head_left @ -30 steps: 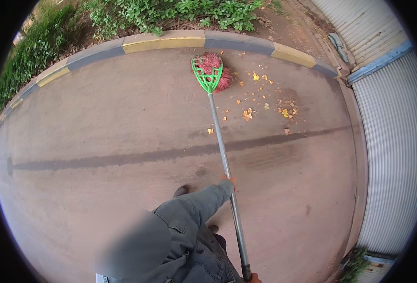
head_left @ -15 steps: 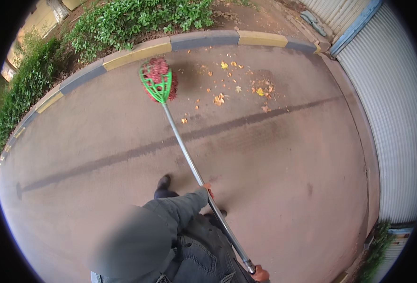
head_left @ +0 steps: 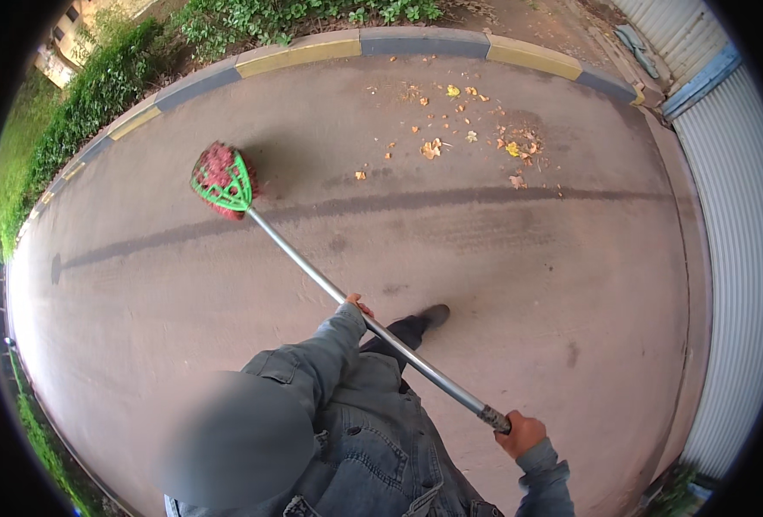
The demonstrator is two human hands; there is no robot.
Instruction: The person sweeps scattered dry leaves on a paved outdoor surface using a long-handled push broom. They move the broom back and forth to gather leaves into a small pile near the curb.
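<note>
Slantwise across my body runs a long-handled brush with a silver metal pole (head_left: 312,274). Its head (head_left: 225,181) has a green plastic lattice frame and shaggy red bristles. The head is over the pavement at the left, close to the dark strip. My left hand (head_left: 358,305) is wrapped round the middle of the pole. At the pole's lower end, beside a dark patterned grip (head_left: 494,419), my right hand (head_left: 519,434) is closed round the tip. Scattered fallen leaves (head_left: 431,149) lie to the right of the brush head. Whether the bristles touch the ground, I cannot tell.
A yellow and grey kerb (head_left: 423,41) curves along the far side, with green shrubs (head_left: 243,21) behind it. On the right stands a corrugated metal wall (head_left: 735,258). My dark shoe (head_left: 435,316) is on the pavement just beyond the pole.
The brush head has swung left and nearer, away from the kerb and the leaves. My right hand has risen further into view, and my visible shoe has changed place.
</note>
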